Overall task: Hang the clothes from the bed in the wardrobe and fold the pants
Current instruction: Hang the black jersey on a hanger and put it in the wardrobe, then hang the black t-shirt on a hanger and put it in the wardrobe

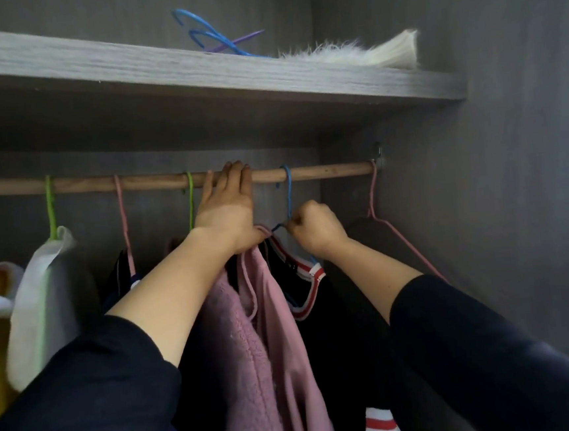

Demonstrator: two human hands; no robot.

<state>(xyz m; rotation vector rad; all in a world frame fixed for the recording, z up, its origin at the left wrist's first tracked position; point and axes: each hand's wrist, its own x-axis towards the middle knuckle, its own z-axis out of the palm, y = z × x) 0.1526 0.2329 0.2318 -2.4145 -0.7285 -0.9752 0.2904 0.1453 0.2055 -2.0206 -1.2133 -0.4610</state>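
– As the hanging step runs, where does the garment stand?
– Black top on its blue hanger, hook over the rail, beside the pink fleece. Right hand pinches the hanger's neck; left hand lies straight-fingered against the rail, gripping nothing visible.
– Next?
– Judged: release, confirm the hook seats, return to the bed for more; pants are out of view.
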